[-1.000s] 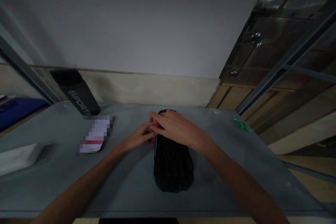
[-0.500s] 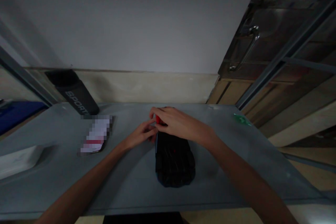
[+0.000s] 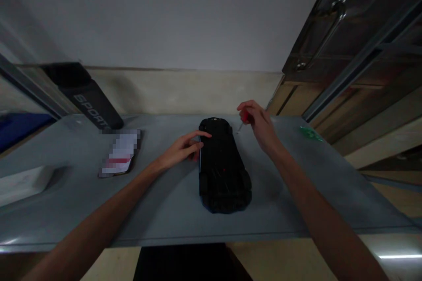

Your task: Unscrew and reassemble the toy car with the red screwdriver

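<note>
A black toy car point(image 3: 219, 158) lies wheels-up on the grey table. My left hand point(image 3: 184, 148) holds its left edge, the index finger stretched over the underside and the thumb at the side; the other fingers curl low and are partly hidden. Right of the car's far end, my right hand point(image 3: 259, 123) is closed around a screwdriver point(image 3: 244, 117) with a red handle. Its thin shaft points down and left, apart from the car.
A dark bottle point(image 3: 90, 96) leans toward the back left. Near it lies a blurred-out phone point(image 3: 120, 153), and a white object point(image 3: 26, 184) sits at the left edge. On the right is a small green packet point(image 3: 311, 133). A wall point(image 3: 184, 22) stands behind the table.
My right hand has lifted off the car's far end and moved right with the screwdriver. My left hand stays at the car's left side. The view has tilted slightly down.
</note>
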`<act>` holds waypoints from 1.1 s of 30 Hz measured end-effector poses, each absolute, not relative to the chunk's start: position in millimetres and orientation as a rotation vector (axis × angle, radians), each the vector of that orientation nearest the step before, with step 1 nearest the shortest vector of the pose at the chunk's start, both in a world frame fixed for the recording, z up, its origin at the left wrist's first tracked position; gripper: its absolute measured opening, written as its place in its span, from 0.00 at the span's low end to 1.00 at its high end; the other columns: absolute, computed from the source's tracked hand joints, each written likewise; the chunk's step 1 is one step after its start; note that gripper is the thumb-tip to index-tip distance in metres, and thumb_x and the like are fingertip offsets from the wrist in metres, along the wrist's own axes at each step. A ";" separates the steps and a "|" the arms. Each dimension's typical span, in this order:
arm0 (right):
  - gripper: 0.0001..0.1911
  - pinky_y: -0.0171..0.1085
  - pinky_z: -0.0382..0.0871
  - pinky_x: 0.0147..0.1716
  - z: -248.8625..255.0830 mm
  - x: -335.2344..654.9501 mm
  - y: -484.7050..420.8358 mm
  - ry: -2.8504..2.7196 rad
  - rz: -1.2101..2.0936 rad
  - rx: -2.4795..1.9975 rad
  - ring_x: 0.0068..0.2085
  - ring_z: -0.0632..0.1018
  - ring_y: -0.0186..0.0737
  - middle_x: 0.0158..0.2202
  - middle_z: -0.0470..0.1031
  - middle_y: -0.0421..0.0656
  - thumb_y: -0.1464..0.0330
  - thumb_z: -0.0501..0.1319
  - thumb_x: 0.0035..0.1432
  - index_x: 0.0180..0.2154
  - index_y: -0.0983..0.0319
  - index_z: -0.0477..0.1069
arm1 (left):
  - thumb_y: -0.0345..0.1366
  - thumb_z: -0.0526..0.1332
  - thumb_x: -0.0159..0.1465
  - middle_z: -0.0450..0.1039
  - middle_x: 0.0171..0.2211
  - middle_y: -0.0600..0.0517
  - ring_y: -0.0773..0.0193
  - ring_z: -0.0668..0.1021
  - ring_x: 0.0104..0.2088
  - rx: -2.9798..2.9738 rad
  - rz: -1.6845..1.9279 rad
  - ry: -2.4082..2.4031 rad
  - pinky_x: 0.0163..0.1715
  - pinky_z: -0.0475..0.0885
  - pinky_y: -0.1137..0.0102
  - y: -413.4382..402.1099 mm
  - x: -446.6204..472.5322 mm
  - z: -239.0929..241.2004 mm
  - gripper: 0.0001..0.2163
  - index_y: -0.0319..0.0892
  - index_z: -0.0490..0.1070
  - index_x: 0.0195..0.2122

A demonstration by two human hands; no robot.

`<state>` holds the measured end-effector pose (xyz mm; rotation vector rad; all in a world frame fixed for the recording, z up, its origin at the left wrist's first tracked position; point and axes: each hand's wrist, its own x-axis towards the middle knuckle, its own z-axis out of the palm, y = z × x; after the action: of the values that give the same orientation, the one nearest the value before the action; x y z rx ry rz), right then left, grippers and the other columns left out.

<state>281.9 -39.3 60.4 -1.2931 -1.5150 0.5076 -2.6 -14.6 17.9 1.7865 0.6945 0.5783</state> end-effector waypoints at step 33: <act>0.15 0.47 0.72 0.51 -3.2 302.6 -12.9 -1.689 0.315 -1.499 0.45 0.81 0.49 0.43 0.83 0.47 0.60 0.53 0.72 0.44 0.54 0.77 | 0.36 0.71 0.67 0.82 0.58 0.44 0.52 0.80 0.60 1.044 0.803 0.697 0.66 0.69 0.59 3.5 4.1 -2.4 0.20 0.42 0.78 0.60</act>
<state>302.6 -12.9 -3.2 -1.4994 -1.6889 0.3148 4.1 3.5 -2.4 1.0442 0.6974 0.8032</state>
